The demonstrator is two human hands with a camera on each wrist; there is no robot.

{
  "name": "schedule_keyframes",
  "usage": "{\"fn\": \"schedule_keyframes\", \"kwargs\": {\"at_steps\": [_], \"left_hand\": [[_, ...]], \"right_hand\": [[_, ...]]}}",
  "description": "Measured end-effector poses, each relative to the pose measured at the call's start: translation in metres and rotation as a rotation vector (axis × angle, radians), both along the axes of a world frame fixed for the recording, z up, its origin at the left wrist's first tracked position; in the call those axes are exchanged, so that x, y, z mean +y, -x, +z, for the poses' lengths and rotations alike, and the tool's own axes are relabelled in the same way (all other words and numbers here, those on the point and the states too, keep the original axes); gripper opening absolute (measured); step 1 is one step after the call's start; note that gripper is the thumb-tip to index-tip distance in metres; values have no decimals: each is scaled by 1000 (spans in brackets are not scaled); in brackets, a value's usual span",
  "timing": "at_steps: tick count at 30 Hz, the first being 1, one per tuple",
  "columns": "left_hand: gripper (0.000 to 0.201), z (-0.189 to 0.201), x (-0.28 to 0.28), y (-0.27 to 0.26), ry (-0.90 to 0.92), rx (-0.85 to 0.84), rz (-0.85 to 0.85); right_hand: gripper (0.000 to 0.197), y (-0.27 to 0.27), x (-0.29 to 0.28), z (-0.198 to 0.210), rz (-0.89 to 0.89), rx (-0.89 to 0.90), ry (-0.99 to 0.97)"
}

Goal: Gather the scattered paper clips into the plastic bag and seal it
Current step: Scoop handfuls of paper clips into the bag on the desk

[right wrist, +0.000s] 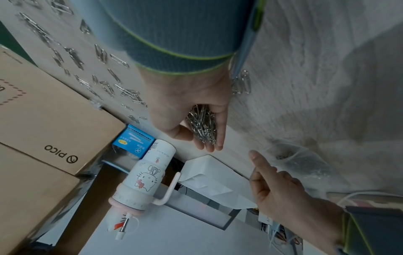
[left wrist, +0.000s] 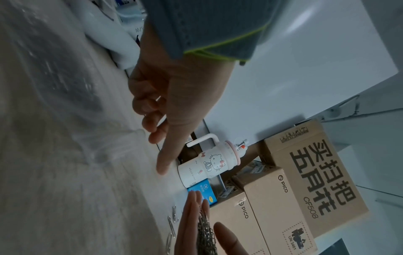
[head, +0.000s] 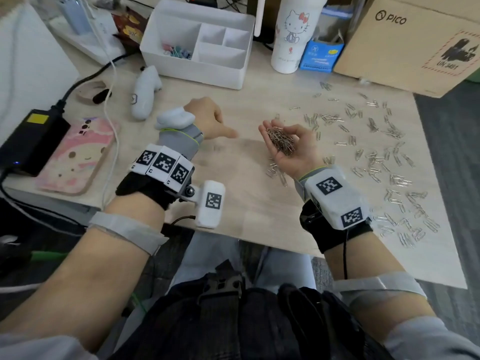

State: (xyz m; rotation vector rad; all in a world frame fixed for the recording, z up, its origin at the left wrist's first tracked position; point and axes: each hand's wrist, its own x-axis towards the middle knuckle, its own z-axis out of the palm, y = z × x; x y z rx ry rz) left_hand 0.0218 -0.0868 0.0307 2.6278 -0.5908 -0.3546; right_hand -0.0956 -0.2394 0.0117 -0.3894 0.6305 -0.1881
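Dozens of paper clips (head: pixel 374 162) lie loose on the wooden desk (head: pixel 246 203), mostly right of the person, plus a few just below the right wrist. One handful of clips (head: pixel 280 140) sits in the right hand (head: pixel 291 146), palm up, fingers cupped round the pile with thumb bent over it. The clear plastic bag (right wrist: pixel 298 160) lies flat on the desk between the two hands; in the right wrist view some clips already show inside it. Hard to see in the head view, only a faint sheen.

Left hand (head: pixel 207 120) hangs over the bag's far-left side, index finger stretched toward the right hand, other fingers loosely curled, gripping nothing I can see; whether it touches the bag, can't tell.

Progress, my call: early to middle. Some clips bagged, one handful ready to tip in, most clips not yet gathered, bag not sealed.

Orientation: the bag's mouth seems to face the right hand, long axis roughly left-right across the desk; edges too faint to be sure. Loose clips point every way.
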Motion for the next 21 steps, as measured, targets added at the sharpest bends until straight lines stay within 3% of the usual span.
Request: {"fn": "schedule_keyframes", "kwargs": {"at_steps": [10, 12, 21], "left_hand": [[23, 2, 19, 4, -130, 22, -14], [14, 1, 19, 6, -73, 36, -55], [28, -1, -7, 13, 311, 81, -198]], "right_hand": [[27, -9, 13, -1, 47, 32, 14], [28, -11, 17, -2, 88, 35, 13], [30, -16, 23, 7, 269, 30, 29]]}}
